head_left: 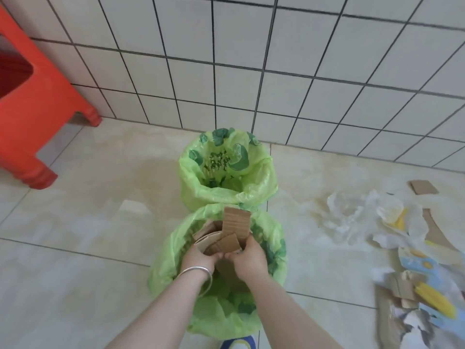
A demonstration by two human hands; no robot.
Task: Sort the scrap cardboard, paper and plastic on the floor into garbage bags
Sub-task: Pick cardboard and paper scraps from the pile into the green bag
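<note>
Two green garbage bags stand open on the tiled floor. Over the mouth of the near bag (166, 268), both my hands hold a bundle of brown cardboard pieces (227, 235). My left hand (198, 258), a silver bangle on its wrist, grips the bundle's left side. My right hand (249, 260) grips its right side. One corrugated strip sticks up above the others. The far bag (261, 177) stands just behind, close to the wall, with little visible inside. Loose scrap lies at the right: clear plastic (352, 215), torn paper and cardboard (415, 298).
A red plastic stool (37, 96) stands at the left against the white tiled wall. A small cardboard piece (424, 187) lies near the wall at the right. A shoe tip (237, 342) shows at the bottom edge. Bare floor tiles stretch to the left of the bags.
</note>
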